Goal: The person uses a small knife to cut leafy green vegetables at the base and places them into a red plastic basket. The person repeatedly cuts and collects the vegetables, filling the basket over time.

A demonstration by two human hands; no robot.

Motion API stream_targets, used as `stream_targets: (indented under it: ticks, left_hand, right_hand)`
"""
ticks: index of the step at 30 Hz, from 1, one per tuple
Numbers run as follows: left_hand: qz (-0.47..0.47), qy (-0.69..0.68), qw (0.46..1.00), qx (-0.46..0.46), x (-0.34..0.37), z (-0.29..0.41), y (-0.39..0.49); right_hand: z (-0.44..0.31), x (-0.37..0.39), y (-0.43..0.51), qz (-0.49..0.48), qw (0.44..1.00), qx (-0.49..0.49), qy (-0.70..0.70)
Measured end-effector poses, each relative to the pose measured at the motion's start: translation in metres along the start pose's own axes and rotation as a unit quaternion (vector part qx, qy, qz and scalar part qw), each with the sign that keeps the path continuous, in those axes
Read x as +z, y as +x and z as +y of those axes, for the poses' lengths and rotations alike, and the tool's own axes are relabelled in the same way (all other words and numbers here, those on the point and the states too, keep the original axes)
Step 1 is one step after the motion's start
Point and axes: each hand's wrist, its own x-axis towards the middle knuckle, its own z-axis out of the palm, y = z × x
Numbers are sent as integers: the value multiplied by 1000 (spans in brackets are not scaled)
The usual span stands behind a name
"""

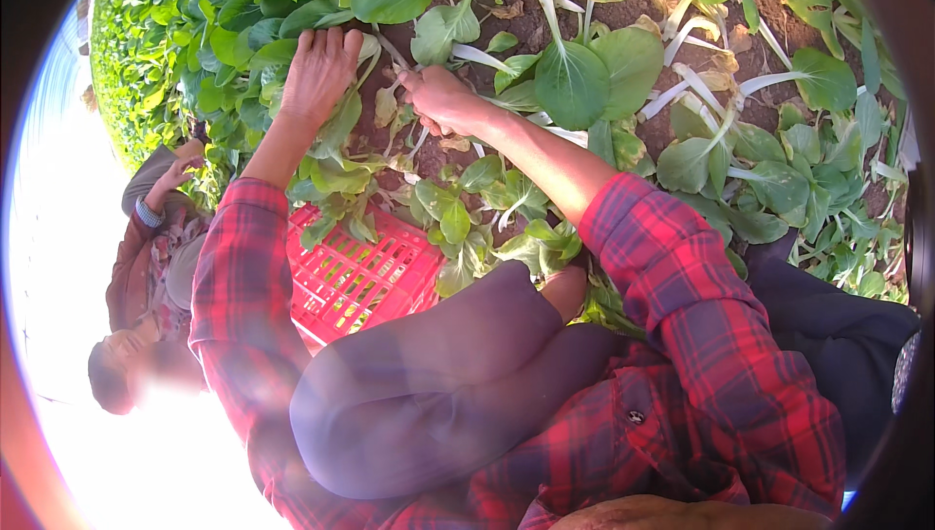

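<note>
My left hand (321, 77) is curled over a leafy bok choy plant (343, 124) at the edge of the dense green row. Its pale stalk shows just beside my fingers, which hide most of the grip. To the right, my right hand (444, 102) is closed in a fist around a slim tool. A narrow grey blade (392, 50), apparently a knife's, reaches from that fist up toward the stalk base by my left hand. The tool's handle is hidden in my palm. Cut leaves with white stalks (573, 80) lie on the soil right of my fist.
A red slatted plastic crate (365, 274) sits below my hands, beside my bent knee (409, 384). Trimmed and yellowed leaves (708, 106) litter the brown soil at right. Uncut bok choy (241, 26) fills the upper left. Another person (161, 260) crouches at far left.
</note>
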Motion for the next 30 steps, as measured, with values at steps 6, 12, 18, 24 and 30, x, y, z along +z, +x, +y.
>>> stream_targets:
  ticks: [6, 12, 18, 24, 30]
  left_hand:
    - [8, -17, 1000, 3, 8, 1, -4]
    - [-49, -55, 997, -10, 8, -1, -8]
    - [-37, -232, 963, -132, -54, -23, -5]
    - [-107, -709, 621, -318, -158, -16, -50]
    - [-115, -893, 284, -329, -182, 47, -57]
  right_hand:
    - [0, 0, 2, 2, 999, 9, -50]
    - [-1, 20, 7, 35, 988, -21, -151]
    - [19, 5, -16, 17, 995, 9, -94]
    - [-4, -42, -95, -83, 990, -113, -15]
    - [-28, -26, -135, -195, 953, -168, 160]
